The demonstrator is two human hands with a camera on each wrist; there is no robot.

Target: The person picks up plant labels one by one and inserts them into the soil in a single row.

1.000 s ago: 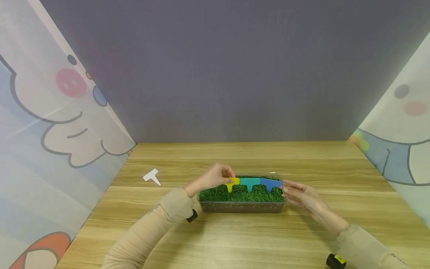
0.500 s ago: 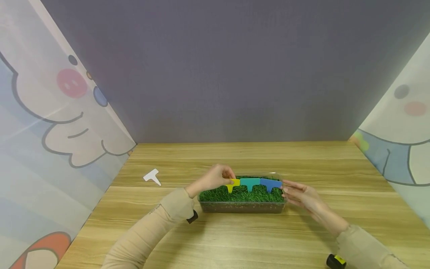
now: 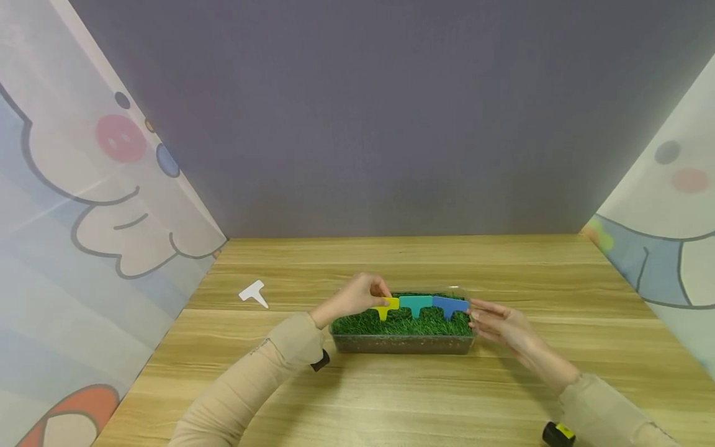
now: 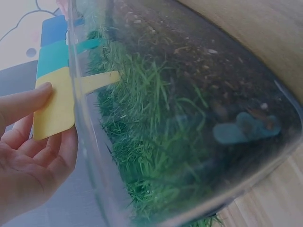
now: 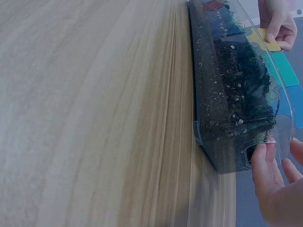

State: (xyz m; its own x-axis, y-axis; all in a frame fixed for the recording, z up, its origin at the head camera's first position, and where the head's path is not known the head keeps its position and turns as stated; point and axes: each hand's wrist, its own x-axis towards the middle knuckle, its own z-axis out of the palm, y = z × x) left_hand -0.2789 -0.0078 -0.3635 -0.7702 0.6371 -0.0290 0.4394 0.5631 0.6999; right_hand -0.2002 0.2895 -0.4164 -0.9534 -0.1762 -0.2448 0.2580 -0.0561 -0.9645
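In the head view, a clear plastic planter box (image 3: 402, 346) of dark soil and green grass (image 3: 416, 327) stands on the table. T-shaped plant labels, yellow (image 3: 393, 303), teal (image 3: 416, 303) and blue (image 3: 450, 305), stand upright in a row with their stems down in the grass. My left hand (image 3: 360, 293) pinches the yellow plant label between thumb and fingers; the left wrist view shows its stem (image 4: 102, 81) going into the grass. My right hand (image 3: 509, 332) has its fingers extended at the box's right end, beside the blue label. Its fingertips (image 5: 259, 153) touch the end wall.
A white T-shaped plant label (image 3: 253, 292) lies flat on the wooden table (image 3: 391, 397), left of the box. A grey panel (image 3: 402, 124) rises behind the table. Cartoon-printed sheets (image 3: 50, 205) hang at both sides.
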